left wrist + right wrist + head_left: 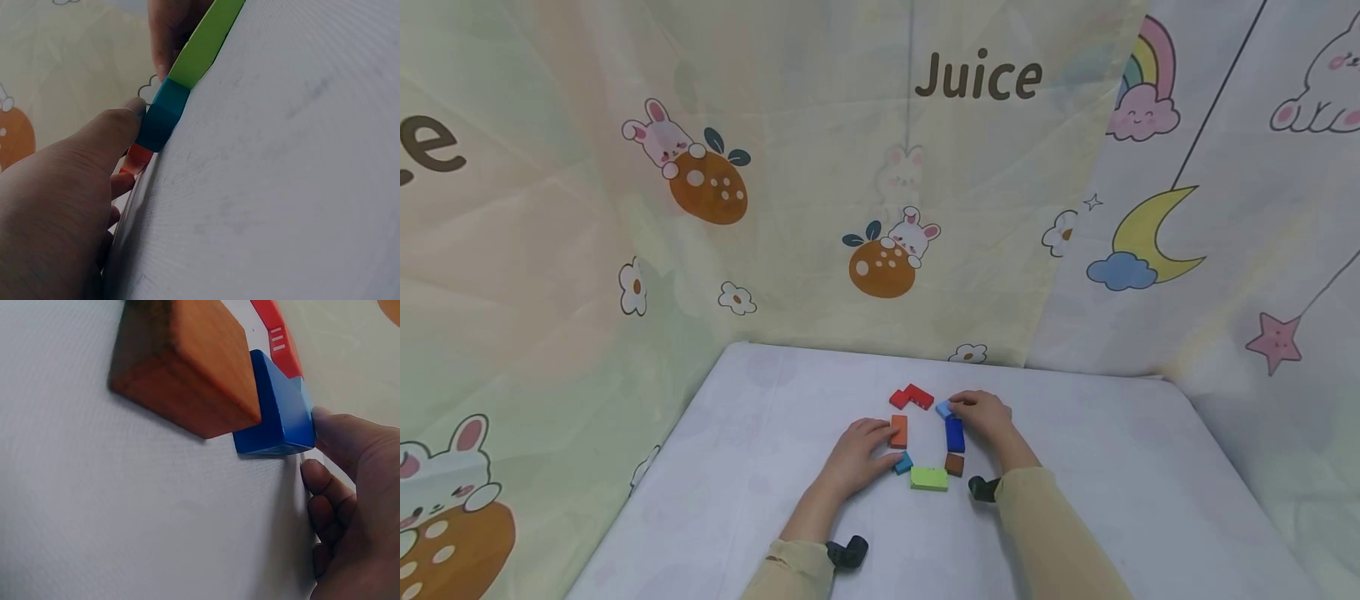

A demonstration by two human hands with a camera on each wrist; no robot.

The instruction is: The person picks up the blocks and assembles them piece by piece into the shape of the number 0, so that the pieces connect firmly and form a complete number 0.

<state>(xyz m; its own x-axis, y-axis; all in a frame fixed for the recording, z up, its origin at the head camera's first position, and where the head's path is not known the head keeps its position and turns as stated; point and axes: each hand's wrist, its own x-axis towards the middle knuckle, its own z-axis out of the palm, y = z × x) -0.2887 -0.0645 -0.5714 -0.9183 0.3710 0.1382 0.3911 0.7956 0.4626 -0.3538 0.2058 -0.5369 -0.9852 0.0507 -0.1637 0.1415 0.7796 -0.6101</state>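
Small coloured blocks form a loose ring on the white table. My left hand [855, 457] is at the ring's left side, its thumb against the teal block [161, 119] and its fingers touching the orange block [899, 432]. At the upper right, my right hand [988, 414] pinches the light blue block [943, 409], which its fingers partly hide. Just below lies the dark blue block [955, 435], then a brown block [194, 369]. A lime green block [928, 479] closes the bottom. At the top sit two red pieces, a small one [898, 399] and a longer one [919, 396].
The white table [1075, 433] extends around the ring, with its far edge against a printed cloth backdrop [805, 275]. Dark devices [847, 553] are worn at both wrists, close to the tabletop.
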